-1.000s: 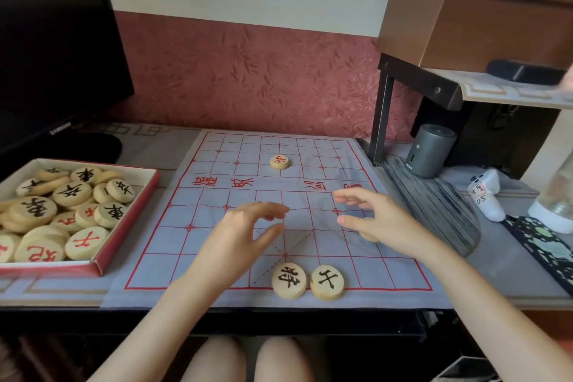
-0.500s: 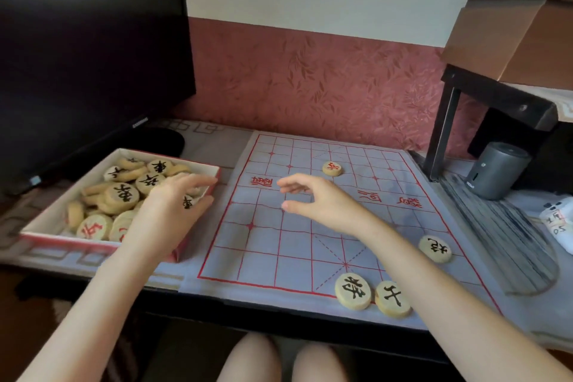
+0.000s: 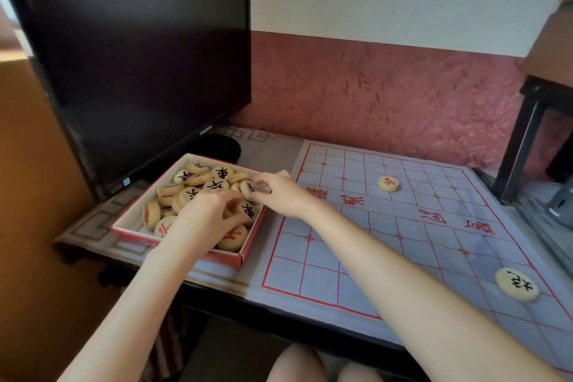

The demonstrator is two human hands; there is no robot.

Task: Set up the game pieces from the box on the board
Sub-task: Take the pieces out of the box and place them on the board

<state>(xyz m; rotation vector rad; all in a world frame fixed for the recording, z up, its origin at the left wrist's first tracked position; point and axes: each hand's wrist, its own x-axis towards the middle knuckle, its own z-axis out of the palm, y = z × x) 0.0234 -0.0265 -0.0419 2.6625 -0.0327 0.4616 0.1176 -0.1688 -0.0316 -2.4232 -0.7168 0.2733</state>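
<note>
The red-edged box (image 3: pixel 131 215) at the left holds a heap of round wooden game pieces (image 3: pixel 217 178) with black or red characters. My left hand (image 3: pixel 204 217) reaches into the box, its fingers curled down around a piece in the heap. My right hand (image 3: pixel 280 194) is at the box's right rim, fingertips and thumb pinching a piece (image 3: pixel 250 187) that still lies among the others. On the pale blue board (image 3: pixel 403 245) with red lines lie a red-marked piece (image 3: pixel 388 183) far out and a black-marked piece (image 3: pixel 517 284) near the right edge.
A large black monitor (image 3: pixel 139 65) stands right behind the box, its round base (image 3: pixel 217 149) beside the box's far corner. A black shelf leg (image 3: pixel 521 146) rises at the board's far right. The table's front edge runs just under my forearms.
The view has swung left. My left hand went from above the board into the box, and my right hand followed across the board to the box's right rim.
</note>
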